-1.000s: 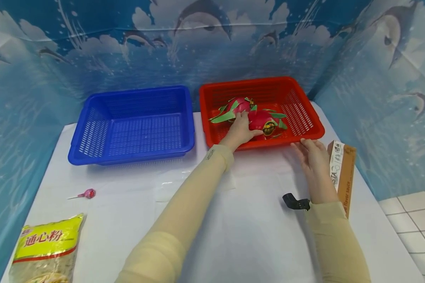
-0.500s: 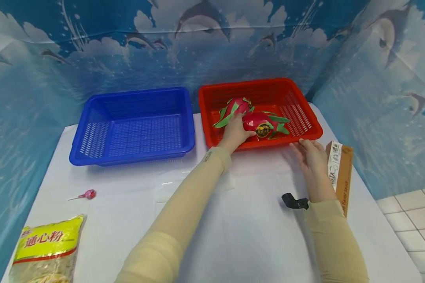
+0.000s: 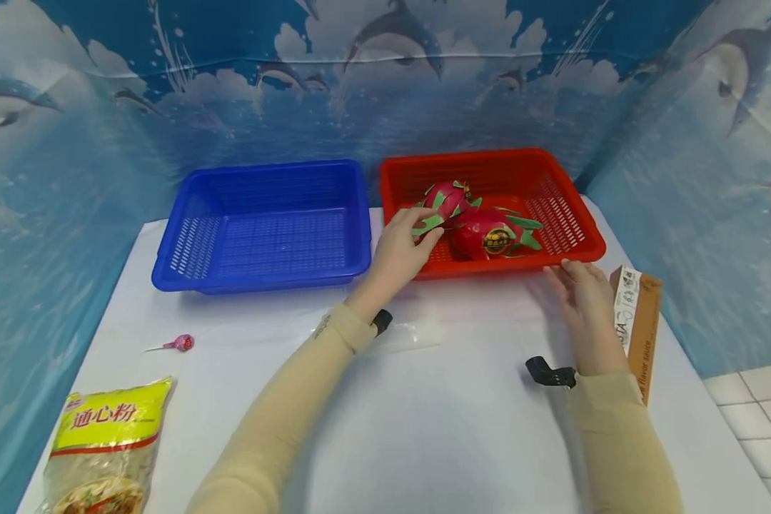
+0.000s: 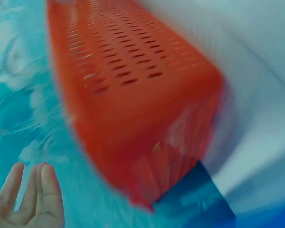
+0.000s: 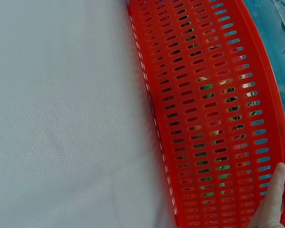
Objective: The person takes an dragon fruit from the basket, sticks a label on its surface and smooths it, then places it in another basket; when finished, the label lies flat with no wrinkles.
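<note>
Two dragon fruits lie side by side in the red basket (image 3: 585,251): the left dragon fruit (image 3: 446,197) sits slightly behind, and the right dragon fruit (image 3: 485,232) shows a black and gold label. My left hand (image 3: 398,246) hovers at the basket's front left corner, fingers loosely spread, holding nothing. In the left wrist view the fingers of that hand (image 4: 38,204) are apart from the blurred basket. At the front right rim, my right hand (image 3: 585,300) holds the basket edge; in the right wrist view one finger (image 5: 274,194) lies against its outer wall.
A blue basket (image 3: 263,280) stands left of the red one, with no items visible inside. A lollipop (image 3: 183,343) and a bag of pasta (image 3: 106,446) lie at the left. A long box (image 3: 644,335) is beside my right wrist. A patterned curtain (image 3: 334,121) closes the back.
My left hand has drawn back from the dragon fruits toward the lower left and lifted off them. The right hand stays at the rim. The head view has shifted slightly.
</note>
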`<state>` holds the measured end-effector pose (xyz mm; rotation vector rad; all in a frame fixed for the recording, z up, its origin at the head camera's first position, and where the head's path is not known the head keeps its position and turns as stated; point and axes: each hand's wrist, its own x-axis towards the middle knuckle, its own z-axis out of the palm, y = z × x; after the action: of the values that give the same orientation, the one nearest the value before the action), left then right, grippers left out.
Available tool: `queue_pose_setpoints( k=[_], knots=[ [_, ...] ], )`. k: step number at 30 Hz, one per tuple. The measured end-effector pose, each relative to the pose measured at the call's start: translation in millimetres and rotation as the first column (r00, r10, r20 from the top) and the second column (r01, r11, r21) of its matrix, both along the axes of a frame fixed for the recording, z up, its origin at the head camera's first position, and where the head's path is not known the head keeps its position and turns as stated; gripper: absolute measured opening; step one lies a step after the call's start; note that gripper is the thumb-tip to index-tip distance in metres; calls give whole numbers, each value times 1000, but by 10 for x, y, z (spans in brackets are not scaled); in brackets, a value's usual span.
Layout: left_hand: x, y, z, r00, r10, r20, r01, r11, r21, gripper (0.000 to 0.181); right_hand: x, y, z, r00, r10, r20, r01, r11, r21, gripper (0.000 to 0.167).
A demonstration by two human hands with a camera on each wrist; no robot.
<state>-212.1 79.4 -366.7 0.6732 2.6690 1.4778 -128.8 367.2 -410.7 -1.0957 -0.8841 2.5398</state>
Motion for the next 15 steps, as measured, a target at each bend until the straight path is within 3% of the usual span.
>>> queue_pose_setpoints(
  k=[3, 6, 11, 15],
  knots=[
    [111, -212, 19, 1000, 20, -5, -19, 994, 111, 28, 9, 54, 9, 1000, -5, 11, 5, 1000, -18, 40],
    [207, -382, -34, 1000, 28, 12, -30, 984, 178, 23, 20, 104, 14, 1000, -11, 11, 11, 999, -42, 42],
    [362, -602, -191, 998, 38, 42, -46, 979, 200, 24, 31, 166, 10, 999, -24, 21, 25, 998, -64, 51],
    [480, -798, -302, 994, 88, 71, -99, 980, 173, 23, 18, 176, 8, 999, -28, 34, 30, 998, -61, 56]
  ],
)
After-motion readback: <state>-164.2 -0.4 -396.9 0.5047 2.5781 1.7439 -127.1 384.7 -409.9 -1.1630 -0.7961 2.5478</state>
